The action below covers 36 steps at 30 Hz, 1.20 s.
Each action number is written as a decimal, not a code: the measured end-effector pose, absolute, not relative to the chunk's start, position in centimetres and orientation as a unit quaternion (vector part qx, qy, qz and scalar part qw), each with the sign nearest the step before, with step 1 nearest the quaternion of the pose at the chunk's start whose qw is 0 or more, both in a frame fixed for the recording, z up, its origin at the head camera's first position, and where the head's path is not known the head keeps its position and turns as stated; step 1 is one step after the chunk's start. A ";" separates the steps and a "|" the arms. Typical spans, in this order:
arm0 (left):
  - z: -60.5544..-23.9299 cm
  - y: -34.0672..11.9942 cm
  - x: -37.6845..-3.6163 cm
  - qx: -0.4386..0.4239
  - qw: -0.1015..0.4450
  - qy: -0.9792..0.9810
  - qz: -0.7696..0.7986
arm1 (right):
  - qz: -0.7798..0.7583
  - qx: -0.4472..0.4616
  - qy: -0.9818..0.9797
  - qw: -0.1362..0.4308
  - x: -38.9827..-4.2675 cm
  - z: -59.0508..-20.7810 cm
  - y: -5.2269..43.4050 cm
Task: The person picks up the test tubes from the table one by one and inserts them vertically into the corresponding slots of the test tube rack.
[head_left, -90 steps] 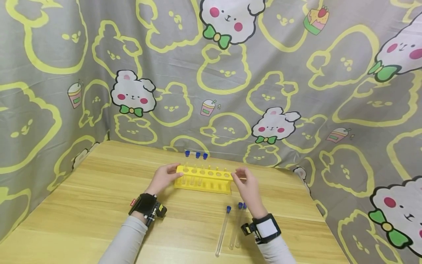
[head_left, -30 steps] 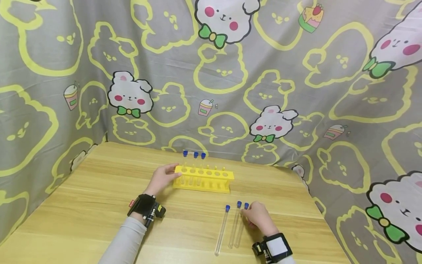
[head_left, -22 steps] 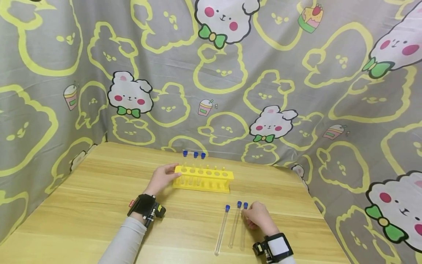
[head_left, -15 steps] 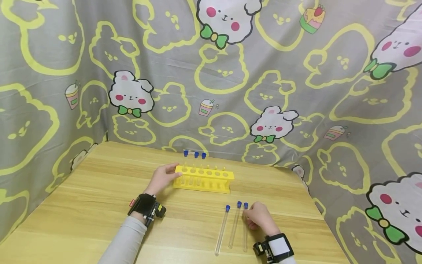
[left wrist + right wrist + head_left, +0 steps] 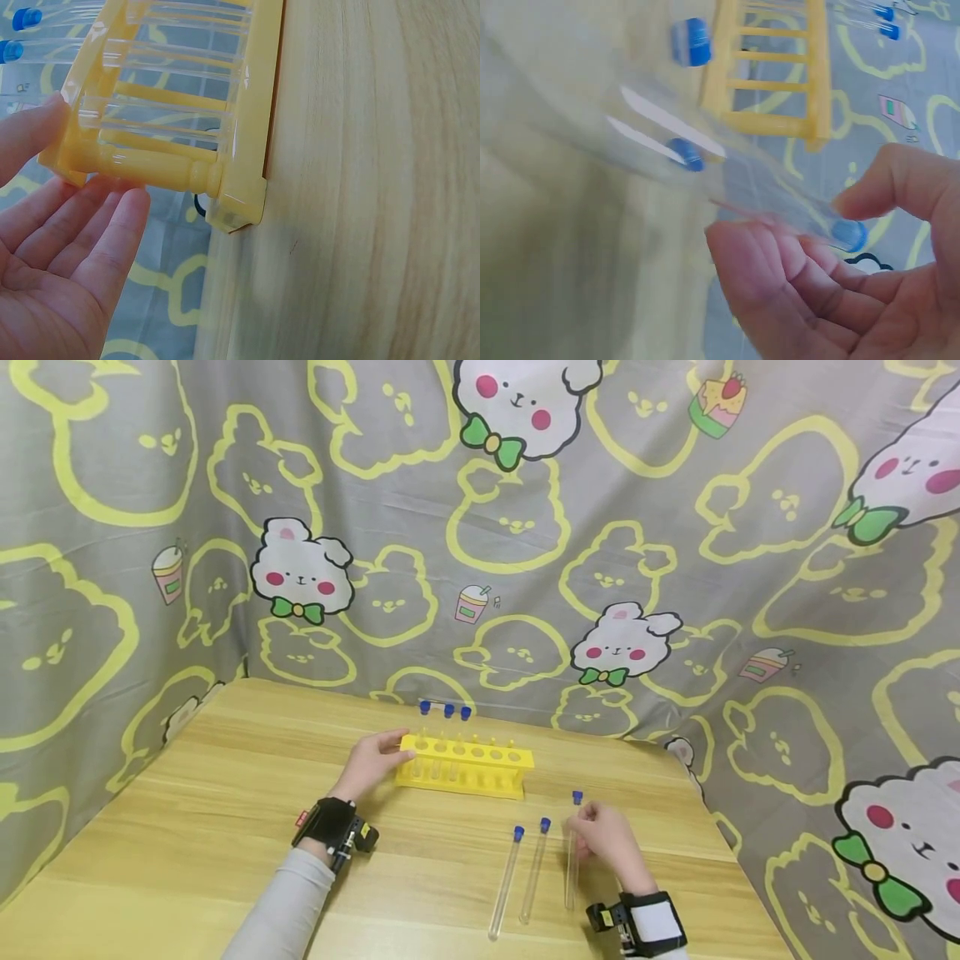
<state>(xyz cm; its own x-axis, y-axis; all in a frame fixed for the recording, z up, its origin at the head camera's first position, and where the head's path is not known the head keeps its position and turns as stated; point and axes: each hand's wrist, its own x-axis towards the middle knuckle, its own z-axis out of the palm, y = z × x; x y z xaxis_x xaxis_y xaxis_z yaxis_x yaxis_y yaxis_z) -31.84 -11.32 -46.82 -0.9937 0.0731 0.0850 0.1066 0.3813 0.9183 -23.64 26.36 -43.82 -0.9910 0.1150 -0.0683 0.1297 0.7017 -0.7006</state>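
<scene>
My left hand (image 5: 372,764) grips the left end of a yellow test tube rack (image 5: 480,787), thumb on the top board and fingers by the end post in the left wrist view. Three clear test tubes with blue caps (image 5: 448,711) stand in its left holes; the holes to the right hold none. My right hand (image 5: 611,843) pinches another clear test tube (image 5: 772,187) between thumb and fingers, below its blue cap (image 5: 849,235). In the head view this tube stands tilted, cap end up. Two more capped test tubes, a left one (image 5: 504,889) and a right one (image 5: 532,877), lie left of it.
The wooden table (image 5: 225,827) carries everything. A grey patterned curtain (image 5: 405,635) hangs behind the table and along both sides. The rack stands toward the far edge, in front of the curtain.
My right hand has left the rack's right end, come down to the rightmost lying tube, pinched it, and moved it right with its cap end raised. My left hand stays on the rack.
</scene>
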 end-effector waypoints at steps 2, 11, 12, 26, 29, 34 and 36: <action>-46.8 -11.3 -31.9 -0.054 0.015 -0.831 -0.553 | -0.390 0.059 0.919 -0.005 -23.8 -43.3 26.3; -46.8 -11.3 -31.8 -0.054 0.016 -0.830 -0.555 | -0.406 0.026 0.910 -0.079 -24.7 -40.8 25.3; -46.8 -11.3 -31.8 -0.054 0.016 -0.829 -0.556 | -0.405 0.022 0.910 -0.090 -24.8 -40.5 25.1; -46.7 -11.3 -31.7 -0.055 0.016 -0.829 -0.556 | -0.373 -0.044 0.904 -0.206 -27.0 -35.7 20.2; -46.8 -11.3 -31.8 -0.056 0.018 -0.829 -0.556 | -0.370 -0.061 0.896 -0.237 -27.9 -35.3 19.2; -46.8 -11.3 -31.8 -0.059 0.021 -0.830 -0.554 | -0.398 -0.091 0.872 -0.270 -29.1 -34.9 17.6; -46.8 -11.3 -31.8 -0.061 0.022 -0.830 -0.554 | -0.409 -0.106 0.863 -0.278 -29.6 -34.8 17.0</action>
<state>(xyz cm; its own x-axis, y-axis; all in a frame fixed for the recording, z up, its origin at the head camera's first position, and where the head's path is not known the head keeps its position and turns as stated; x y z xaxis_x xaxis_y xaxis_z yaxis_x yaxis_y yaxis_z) -31.81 -11.30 -46.82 -0.9916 0.0765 0.1040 0.1254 0.3782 0.9172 -29.56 16.95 -34.85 -0.8228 0.0441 0.5666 -0.4108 0.6428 -0.6466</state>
